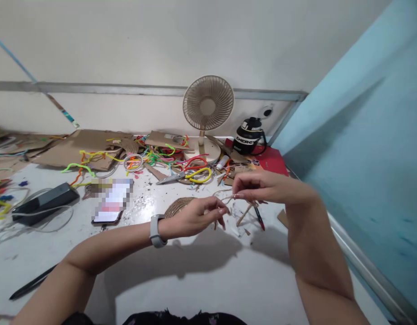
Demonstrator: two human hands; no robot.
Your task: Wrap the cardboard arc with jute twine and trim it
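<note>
My left hand (pixel 200 215), with a grey-banded watch (pixel 158 231) on its wrist, is closed in a pinch over the table. A thin pale strand of twine (pixel 225 197) runs between it and my right hand (pixel 260 186). The right hand pinches the strand with thumb and fingertips, slightly higher and to the right. A brown disc of coiled, ridged rings (pixel 179 207) lies partly hidden behind my left hand. Below my right hand are a thin brown strip (pixel 244 215) and a dark pen with a red end (pixel 260 219).
Scissors (pixel 186 175) with red and yellow handles lie beyond the hands. Behind them are tangled pipe cleaners (pixel 157 155), cardboard (pixel 76 151), a small fan (pixel 208 106) and a black jug (pixel 248 136). At left are a phone (pixel 112 203) and a dark box (pixel 45 203) with cables.
</note>
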